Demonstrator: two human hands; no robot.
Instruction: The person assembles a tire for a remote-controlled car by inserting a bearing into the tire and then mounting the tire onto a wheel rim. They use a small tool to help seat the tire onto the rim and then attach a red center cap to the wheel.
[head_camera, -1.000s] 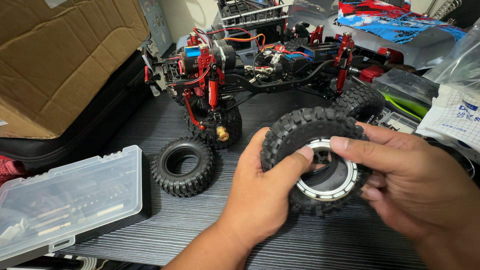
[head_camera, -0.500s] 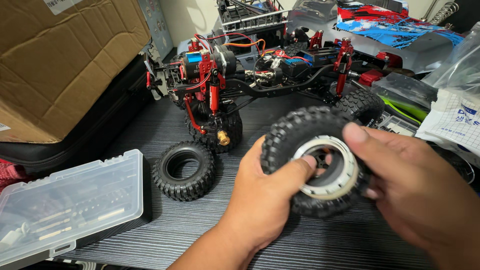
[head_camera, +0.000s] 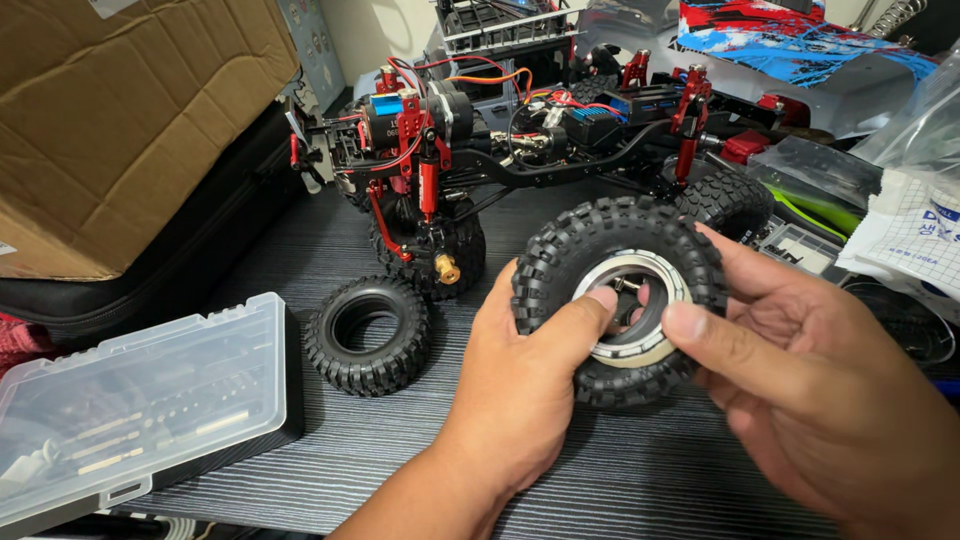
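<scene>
A cardboard box (head_camera: 120, 120) fills the far left corner, well away from both hands. Straight beyond the hands stands a model truck frame (head_camera: 520, 150) with red struts, a blue motor and orange wires, two of its wheels mounted. Behind it, past the right hand, lies a painted blue, red and white body shell (head_camera: 790, 50). To the left of the left hand, near the table's front edge, sits a clear plastic case (head_camera: 140, 400) with small metal parts inside.

The right hand (head_camera: 830, 400) comes in from the lower right and grasps a knobby black tyre (head_camera: 620, 290), held upright just above the dark table (head_camera: 330, 460). Its thumb presses on the right edge of the silver wheel rim (head_camera: 635, 345) seated in the tyre, and its fingers curl round the tread behind. The left hand (head_camera: 520, 390) grips the same tyre from the lower left, thumb tip laid on the rim's inner edge, fingers hidden behind the rubber.

Just left of the left hand, a smaller loose tyre (head_camera: 370, 335) without a rim lies flat on the table.
</scene>
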